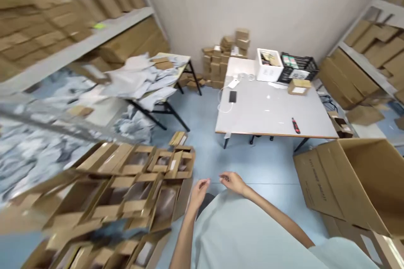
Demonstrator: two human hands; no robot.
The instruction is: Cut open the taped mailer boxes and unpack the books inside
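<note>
My left hand [198,193] hovers in front of my body, just right of the open cardboard boxes, fingers loosely bent and apart with nothing in them. Across a small gap, my right hand [233,182] is held at about the same height. Its fingers curve inward with a space between thumb and fingertips, and it too looks free of any object. Nearest to the left hand is an open cardboard box [164,204] with something clear or pale inside. Several more open boxes [110,195] stand in rows on the left, blurred toward the edge.
Ahead stands a grey-topped table [252,111] bearing a phone [232,96], a red-black tool [296,125], a small box [299,86], a white bin [268,65] and a black crate [298,69]. A large open carton [331,180] is at right. Shelving [78,46] and a bag-covered table [151,77] are at left.
</note>
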